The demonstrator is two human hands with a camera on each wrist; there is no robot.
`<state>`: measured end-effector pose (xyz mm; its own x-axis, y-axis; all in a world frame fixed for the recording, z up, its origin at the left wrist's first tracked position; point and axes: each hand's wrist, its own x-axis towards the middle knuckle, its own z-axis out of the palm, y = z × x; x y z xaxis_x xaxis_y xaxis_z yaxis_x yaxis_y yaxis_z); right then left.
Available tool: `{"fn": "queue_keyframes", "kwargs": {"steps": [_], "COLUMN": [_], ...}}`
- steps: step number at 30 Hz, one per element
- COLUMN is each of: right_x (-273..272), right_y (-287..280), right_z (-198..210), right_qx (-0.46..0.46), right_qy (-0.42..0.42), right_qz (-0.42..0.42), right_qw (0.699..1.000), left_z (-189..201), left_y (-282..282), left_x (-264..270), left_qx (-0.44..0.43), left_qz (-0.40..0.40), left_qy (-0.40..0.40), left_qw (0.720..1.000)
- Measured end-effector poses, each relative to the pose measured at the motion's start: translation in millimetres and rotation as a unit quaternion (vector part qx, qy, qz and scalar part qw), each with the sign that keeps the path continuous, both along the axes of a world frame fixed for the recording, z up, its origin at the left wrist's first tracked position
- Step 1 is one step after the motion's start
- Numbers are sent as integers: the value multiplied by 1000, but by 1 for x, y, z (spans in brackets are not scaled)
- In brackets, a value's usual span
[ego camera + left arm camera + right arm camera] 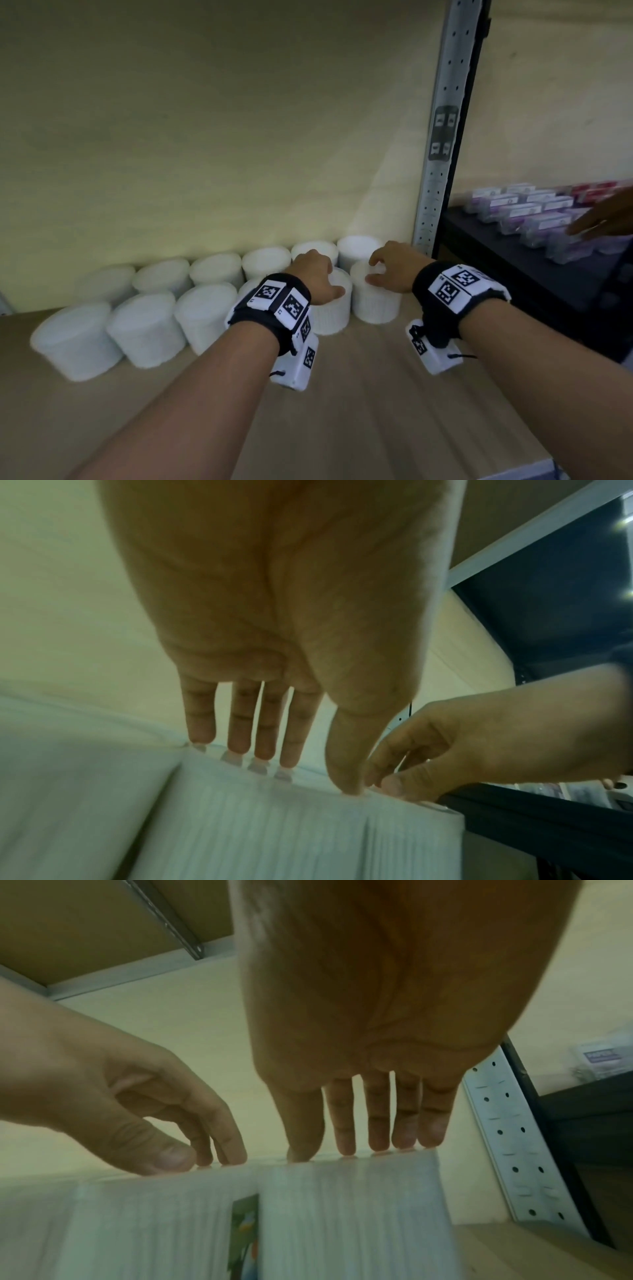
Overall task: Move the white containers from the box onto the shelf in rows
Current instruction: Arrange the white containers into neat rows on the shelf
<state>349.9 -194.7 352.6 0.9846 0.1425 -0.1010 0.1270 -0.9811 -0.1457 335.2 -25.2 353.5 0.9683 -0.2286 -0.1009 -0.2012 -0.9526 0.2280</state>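
Two rows of white ribbed containers stand on the wooden shelf, the back row against the wall and the front row before it. At the right end of the front row my left hand lies over one container. My right hand is over the last one. In the left wrist view the left hand has loosely extended fingers, and their tips touch the lid of its container. Likewise the right hand sets its fingertips on the lid of its container. Neither hand wraps round a container. The box is out of view.
A perforated metal upright bounds the shelf on the right. Beyond it a dark shelf carries several purple and red packets, and another person's hand reaches over them. Bare wood lies in front of the rows.
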Motion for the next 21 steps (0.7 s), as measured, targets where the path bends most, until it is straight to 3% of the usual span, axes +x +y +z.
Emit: {"fn": "queue_keyframes", "kwargs": {"steps": [21], "right_x": [-2], "right_y": [-6], "right_z": [-2], "right_qx": [34], "right_qy": [18], "right_qz": [32], "right_qw": [999], "left_z": [-9], "left_y": [0], "left_x": [4], "left_qx": [-15], "left_qz": [7], "left_qy": [-11], "left_qw": [1000]}}
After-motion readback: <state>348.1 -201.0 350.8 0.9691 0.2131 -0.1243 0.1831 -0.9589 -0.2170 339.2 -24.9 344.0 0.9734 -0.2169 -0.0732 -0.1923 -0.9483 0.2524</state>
